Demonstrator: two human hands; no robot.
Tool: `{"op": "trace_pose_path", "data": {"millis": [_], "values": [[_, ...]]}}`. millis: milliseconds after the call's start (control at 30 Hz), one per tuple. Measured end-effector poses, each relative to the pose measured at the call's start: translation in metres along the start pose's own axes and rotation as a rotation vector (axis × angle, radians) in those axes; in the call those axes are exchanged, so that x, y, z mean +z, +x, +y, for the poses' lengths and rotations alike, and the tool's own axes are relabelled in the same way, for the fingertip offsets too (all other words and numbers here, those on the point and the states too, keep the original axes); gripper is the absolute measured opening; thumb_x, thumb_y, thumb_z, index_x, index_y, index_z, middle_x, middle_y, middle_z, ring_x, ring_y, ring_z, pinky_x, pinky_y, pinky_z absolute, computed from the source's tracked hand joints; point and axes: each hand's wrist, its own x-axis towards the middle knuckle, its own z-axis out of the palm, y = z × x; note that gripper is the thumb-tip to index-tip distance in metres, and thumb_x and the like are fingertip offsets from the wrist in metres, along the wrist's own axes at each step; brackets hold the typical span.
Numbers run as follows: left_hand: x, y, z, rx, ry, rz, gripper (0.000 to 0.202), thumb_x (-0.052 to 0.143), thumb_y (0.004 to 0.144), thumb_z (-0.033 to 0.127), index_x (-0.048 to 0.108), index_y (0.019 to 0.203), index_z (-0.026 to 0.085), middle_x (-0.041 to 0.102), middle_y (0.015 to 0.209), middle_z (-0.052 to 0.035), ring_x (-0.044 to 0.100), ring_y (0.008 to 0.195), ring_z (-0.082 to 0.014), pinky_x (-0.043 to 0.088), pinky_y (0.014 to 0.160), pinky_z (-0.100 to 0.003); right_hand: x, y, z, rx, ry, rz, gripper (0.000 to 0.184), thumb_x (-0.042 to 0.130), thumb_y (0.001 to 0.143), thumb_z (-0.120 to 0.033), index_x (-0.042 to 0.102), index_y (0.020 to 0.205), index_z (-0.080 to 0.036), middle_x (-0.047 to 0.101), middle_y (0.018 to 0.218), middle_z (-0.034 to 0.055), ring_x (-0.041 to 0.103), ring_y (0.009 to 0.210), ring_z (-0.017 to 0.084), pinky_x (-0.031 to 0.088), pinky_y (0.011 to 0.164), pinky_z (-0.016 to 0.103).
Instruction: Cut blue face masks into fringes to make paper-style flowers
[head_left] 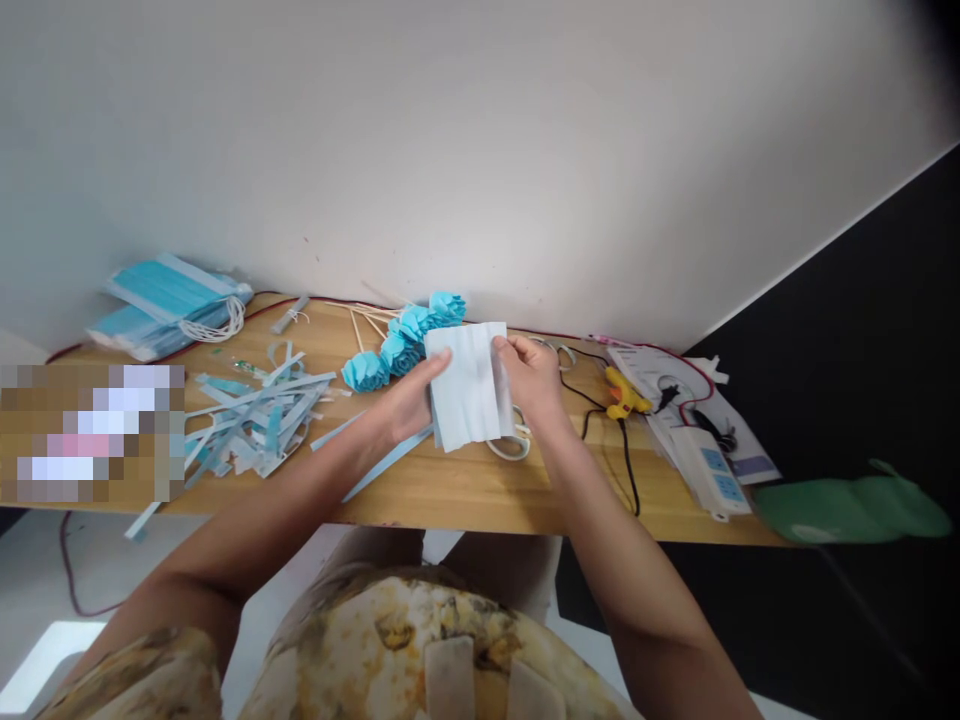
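Between my two hands is a pale sheet of face mask fabric (469,395), held up over the table with its white side toward me. My left hand (412,405) grips its left edge, thumb on the front. At the upper right corner my right hand (534,372) pinches the sheet between thumb and fingers. Just beyond it lie several blue fabric roses (401,350) on thin wooden sticks. A pair of scissors (511,443) with white handles is partly hidden beneath the sheet. Blue cut strips (390,462) lie under my left wrist.
A pile of trimmings (259,415) covers the left of the table (465,500). Stacked blue masks (169,300) sit at the back left. To the right are a yellow glue gun (624,393) with a black cord, papers (735,440), a power strip (711,472) and a green bag-like item (855,508).
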Motion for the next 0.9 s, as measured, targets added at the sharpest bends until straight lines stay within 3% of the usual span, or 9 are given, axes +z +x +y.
{"op": "trace_pose_path", "data": {"millis": [67, 133, 233, 300, 400, 467, 533, 700, 900], "values": [[0.000, -0.001, -0.001, -0.006, -0.016, 0.104, 0.039, 0.076, 0.078, 0.034, 0.068, 0.111, 0.015, 0.076, 0.112, -0.0139, 0.068, 0.113, -0.0345, 0.051, 0.103, -0.050, 0.002, 0.001, 0.000, -0.002, 0.002, -0.003, 0.030, 0.056, 0.085, -0.046, 0.063, 0.072, -0.020, 0.059, 0.066, -0.0007, 0.052, 0.063, 0.016, 0.040, 0.059, 0.028], [0.001, -0.002, 0.001, -0.008, -0.050, 0.207, 0.030, 0.073, 0.079, 0.021, 0.068, 0.108, 0.014, 0.076, 0.108, -0.0130, 0.070, 0.107, -0.0318, 0.051, 0.104, -0.050, 0.001, 0.000, 0.000, -0.014, 0.008, -0.008, 0.030, 0.058, 0.084, -0.047, 0.070, 0.086, -0.020, 0.068, 0.079, 0.0026, 0.060, 0.073, 0.019, 0.047, 0.064, 0.030], [0.004, -0.004, 0.005, 0.003, -0.091, 0.246, 0.024, 0.066, 0.085, 0.019, 0.068, 0.108, 0.013, 0.077, 0.106, -0.0122, 0.072, 0.103, -0.0295, 0.051, 0.105, -0.049, -0.003, -0.003, -0.001, -0.016, 0.015, -0.015, 0.057, 0.069, 0.077, -0.050, 0.064, 0.126, -0.022, 0.071, 0.115, 0.0106, 0.065, 0.095, 0.023, 0.054, 0.075, 0.035], [0.007, -0.007, 0.007, 0.013, -0.075, 0.219, 0.023, 0.066, 0.087, 0.021, 0.068, 0.108, 0.012, 0.077, 0.105, -0.0126, 0.072, 0.101, -0.0294, 0.051, 0.104, -0.049, -0.007, -0.008, 0.000, 0.014, 0.067, -0.123, 0.069, 0.073, 0.074, -0.051, 0.058, 0.135, -0.022, 0.068, 0.126, 0.0133, 0.065, 0.103, 0.025, 0.055, 0.080, 0.037], [0.009, -0.011, 0.008, 0.020, -0.001, 0.164, 0.025, 0.068, 0.086, 0.028, 0.069, 0.105, 0.012, 0.077, 0.100, -0.0129, 0.072, 0.098, -0.0310, 0.053, 0.099, -0.049, -0.010, -0.015, 0.003, 0.130, 0.204, -0.360, 0.055, 0.074, 0.073, -0.054, 0.068, 0.115, -0.020, 0.073, 0.112, 0.0119, 0.067, 0.096, 0.025, 0.055, 0.078, 0.037], [0.008, -0.013, 0.009, 0.058, 0.104, 0.139, 0.029, 0.069, 0.086, 0.033, 0.070, 0.106, 0.013, 0.077, 0.099, -0.0114, 0.071, 0.100, -0.0320, 0.053, 0.098, -0.048, -0.010, -0.019, 0.007, 0.189, 0.246, -0.355, 0.042, 0.076, 0.071, -0.053, 0.071, 0.093, -0.018, 0.074, 0.092, 0.0076, 0.066, 0.080, 0.021, 0.053, 0.072, 0.034], [0.005, -0.014, 0.010, 0.136, 0.234, 0.124, 0.034, 0.070, 0.085, 0.039, 0.071, 0.108, 0.015, 0.077, 0.103, -0.0096, 0.069, 0.107, -0.0321, 0.052, 0.100, -0.046, -0.011, -0.021, 0.010, 0.190, 0.257, -0.258, 0.035, 0.077, 0.070, -0.051, 0.068, 0.079, -0.018, 0.069, 0.076, 0.0027, 0.060, 0.068, 0.017, 0.051, 0.066, 0.031], [-0.008, -0.014, 0.016, 0.171, 0.439, 0.046, 0.050, 0.076, 0.080, 0.049, 0.068, 0.118, 0.017, 0.073, 0.118, -0.0102, 0.065, 0.115, -0.0321, 0.053, 0.097, -0.041, -0.014, -0.025, 0.012, 0.107, 0.237, -0.193, 0.035, 0.070, 0.075, -0.051, 0.068, 0.087, -0.019, 0.068, 0.078, 0.0006, 0.059, 0.069, 0.015, 0.048, 0.065, 0.028], [-0.017, -0.011, 0.017, 0.223, 0.564, 0.079, 0.060, 0.083, 0.068, 0.051, 0.067, 0.111, 0.012, 0.073, 0.119, -0.0141, 0.067, 0.108, -0.0332, 0.056, 0.089, -0.042, -0.019, -0.032, 0.002, 0.079, 0.276, -0.150, 0.034, 0.072, 0.075, -0.049, 0.068, 0.090, -0.018, 0.069, 0.081, 0.0016, 0.059, 0.070, 0.015, 0.048, 0.064, 0.027]]}}
